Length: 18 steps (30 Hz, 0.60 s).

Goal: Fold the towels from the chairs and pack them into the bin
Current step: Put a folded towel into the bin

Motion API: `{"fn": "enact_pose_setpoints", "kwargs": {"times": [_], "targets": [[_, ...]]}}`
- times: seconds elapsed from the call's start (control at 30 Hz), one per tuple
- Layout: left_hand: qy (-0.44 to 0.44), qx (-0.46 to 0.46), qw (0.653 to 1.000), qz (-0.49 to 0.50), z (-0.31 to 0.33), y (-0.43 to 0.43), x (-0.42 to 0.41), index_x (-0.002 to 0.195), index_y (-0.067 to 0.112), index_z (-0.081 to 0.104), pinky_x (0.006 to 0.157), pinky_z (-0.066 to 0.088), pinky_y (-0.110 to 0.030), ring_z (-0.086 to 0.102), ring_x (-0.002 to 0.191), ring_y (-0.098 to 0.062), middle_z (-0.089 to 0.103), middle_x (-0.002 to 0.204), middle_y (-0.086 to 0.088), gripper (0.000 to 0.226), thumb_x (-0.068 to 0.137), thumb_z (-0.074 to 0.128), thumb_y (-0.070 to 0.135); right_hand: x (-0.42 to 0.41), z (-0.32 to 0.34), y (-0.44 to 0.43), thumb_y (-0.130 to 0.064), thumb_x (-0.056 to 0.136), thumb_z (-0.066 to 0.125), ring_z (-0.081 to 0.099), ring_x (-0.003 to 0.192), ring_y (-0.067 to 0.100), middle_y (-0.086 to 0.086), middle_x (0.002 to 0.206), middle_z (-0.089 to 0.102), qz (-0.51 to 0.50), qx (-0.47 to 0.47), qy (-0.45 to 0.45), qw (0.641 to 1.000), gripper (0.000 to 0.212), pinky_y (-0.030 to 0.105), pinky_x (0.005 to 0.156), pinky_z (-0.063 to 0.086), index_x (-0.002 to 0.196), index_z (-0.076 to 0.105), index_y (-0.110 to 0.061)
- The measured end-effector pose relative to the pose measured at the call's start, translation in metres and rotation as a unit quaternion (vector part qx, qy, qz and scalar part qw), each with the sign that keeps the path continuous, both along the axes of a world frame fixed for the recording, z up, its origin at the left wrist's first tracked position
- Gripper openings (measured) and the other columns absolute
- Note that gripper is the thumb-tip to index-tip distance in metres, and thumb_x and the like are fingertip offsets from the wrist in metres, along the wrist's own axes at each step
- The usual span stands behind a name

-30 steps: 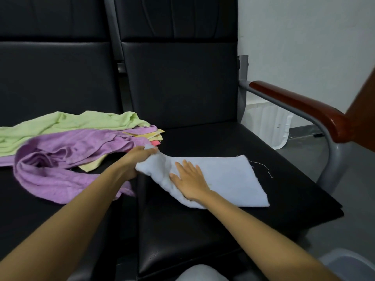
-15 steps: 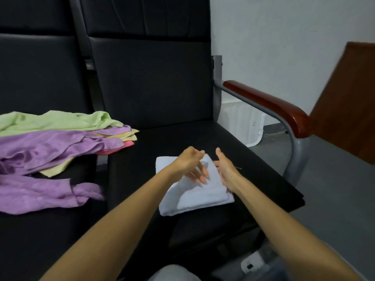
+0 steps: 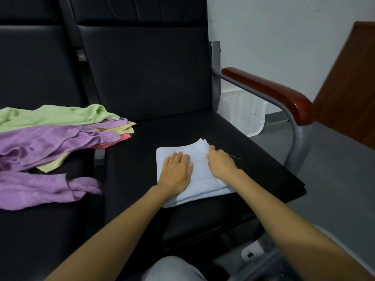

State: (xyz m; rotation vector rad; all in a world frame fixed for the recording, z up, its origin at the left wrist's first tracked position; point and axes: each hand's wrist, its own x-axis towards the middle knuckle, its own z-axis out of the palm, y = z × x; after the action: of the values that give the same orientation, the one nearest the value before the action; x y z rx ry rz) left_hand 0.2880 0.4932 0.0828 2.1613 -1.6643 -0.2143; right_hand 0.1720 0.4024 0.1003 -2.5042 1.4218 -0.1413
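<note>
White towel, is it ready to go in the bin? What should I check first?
1. White towel folded small and lying flat on the seat: ok.
2. Left hand pressing flat on it: ok.
3. Right hand gripping the right edge: cannot tell, its fingers curl there.
4. Edges lined up: not ok, the far corner layers fan out.
5. Room in the white bin past the armrest: cannot tell.
6. Other towels folded: not ok, heaped on the left chair.

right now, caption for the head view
Left hand and right hand on a folded white towel on a black chair.
</note>
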Motion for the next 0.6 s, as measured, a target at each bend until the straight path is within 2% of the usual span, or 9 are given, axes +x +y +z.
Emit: {"fn": "enact_pose_setpoints", "kwargs": {"times": [0.07, 0.17, 0.23, 0.3, 0.37, 0.43, 0.47, 0.53, 0.6], "targets": [[-0.026, 0.002, 1.0, 0.004, -0.004, 0.001, 0.002, 0.135, 0.009, 0.041, 0.114, 0.016, -0.035, 0.027, 0.138, -0.026, 0.036, 0.144, -0.012, 0.041, 0.102, 0.025, 0.029, 0.001, 0.0, 0.002, -0.015, 0.102, 0.031, 0.055, 0.112, 0.034, 0.021, 0.124, 0.053, 0.0, -0.043, 0.025, 0.999, 0.036, 0.04, 0.084, 0.044, 0.134, 0.031, 0.001], [-0.078, 0.003, 0.995, 0.061, -0.002, 0.009, 0.006, 0.128, 0.012, 0.043, 0.108, 0.027, -0.041, 0.028, 0.133, -0.03, 0.032, 0.142, -0.015, 0.037, 0.101, 0.027, 0.032, -0.006, 0.002, 0.007, -0.027, 0.104, 0.026, 0.058, 0.108, 0.032, 0.019, 0.119, 0.058, -0.014, -0.094, 0.048, 0.994, 0.037, 0.037, 0.078, 0.044, 0.125, 0.037, 0.0], [-0.063, 0.004, 0.989, 0.136, 0.002, 0.021, 0.008, 0.125, 0.012, 0.042, 0.099, 0.033, -0.041, 0.031, 0.124, -0.031, 0.031, 0.136, -0.016, 0.035, 0.099, 0.031, 0.033, -0.015, 0.002, 0.01, -0.031, 0.103, 0.028, 0.058, 0.106, 0.032, 0.018, 0.119, 0.058, -0.044, -0.102, 0.032, 0.993, 0.039, 0.036, 0.075, 0.042, 0.129, 0.035, -0.002], [0.046, 0.012, 0.982, 0.183, 0.006, 0.032, 0.008, 0.131, 0.014, 0.036, 0.091, 0.036, -0.038, 0.038, 0.114, -0.032, 0.032, 0.129, -0.016, 0.039, 0.097, 0.036, 0.033, -0.025, 0.005, 0.013, -0.037, 0.1, 0.036, 0.053, 0.111, 0.034, 0.018, 0.127, 0.051, -0.097, -0.033, -0.035, 0.994, 0.045, 0.038, 0.082, 0.041, 0.133, 0.031, -0.006], [0.186, 0.03, 0.965, 0.182, 0.014, 0.04, 0.007, 0.141, 0.021, 0.027, 0.087, 0.037, -0.036, 0.045, 0.113, -0.033, 0.035, 0.132, -0.018, 0.048, 0.096, 0.04, 0.033, -0.036, 0.012, 0.018, -0.045, 0.094, 0.044, 0.051, 0.114, 0.031, 0.013, 0.129, 0.049, -0.12, 0.081, -0.101, 0.984, 0.053, 0.037, 0.085, 0.041, 0.134, 0.03, -0.012], [0.246, 0.065, 0.954, 0.16, 0.021, 0.044, 0.006, 0.146, 0.027, 0.021, 0.087, 0.037, -0.033, 0.047, 0.118, -0.032, 0.038, 0.138, -0.016, 0.056, 0.095, 0.044, 0.031, -0.044, 0.023, 0.029, -0.041, 0.091, 0.052, 0.051, 0.109, 0.026, 0.009, 0.125, 0.048, -0.093, 0.189, -0.138, 0.968, 0.056, 0.033, 0.083, 0.043, 0.137, 0.028, -0.018], [0.257, 0.083, 0.952, 0.147, 0.025, 0.048, 0.005, 0.146, 0.028, 0.022, 0.089, 0.038, -0.032, 0.046, 0.121, -0.03, 0.038, 0.141, -0.014, 0.058, 0.094, 0.047, 0.029, -0.05, 0.028, 0.035, -0.035, 0.091, 0.054, 0.051, 0.103, 0.023, 0.008, 0.122, 0.046, -0.077, 0.233, -0.156, 0.957, 0.056, 0.031, 0.08, 0.045, 0.139, 0.027, -0.022], [0.304, 0.095, 0.941, 0.117, 0.034, 0.055, -0.001, 0.144, 0.029, 0.029, 0.095, 0.042, -0.033, 0.045, 0.123, -0.028, 0.035, 0.143, -0.01, 0.058, 0.091, 0.053, 0.025, -0.061, 0.035, 0.047, -0.023, 0.093, 0.052, 0.051, 0.083, 0.016, 0.005, 0.113, 0.046, -0.054, 0.3, -0.189, 0.933, 0.048, 0.025, 0.065, 0.045, 0.137, 0.033, -0.029], [0.377, 0.098, 0.916, 0.094, 0.042, 0.062, -0.01, 0.14, 0.028, 0.035, 0.087, 0.049, -0.034, 0.05, 0.115, -0.027, 0.038, 0.137, -0.009, 0.054, 0.09, 0.056, 0.02, -0.079, 0.037, 0.055, -0.013, 0.094, 0.047, 0.047, 0.07, 0.013, 0.002, 0.1, 0.052, -0.047, 0.337, -0.221, 0.914, 0.033, 0.021, 0.055, 0.04, 0.122, 0.054, -0.028]]}}
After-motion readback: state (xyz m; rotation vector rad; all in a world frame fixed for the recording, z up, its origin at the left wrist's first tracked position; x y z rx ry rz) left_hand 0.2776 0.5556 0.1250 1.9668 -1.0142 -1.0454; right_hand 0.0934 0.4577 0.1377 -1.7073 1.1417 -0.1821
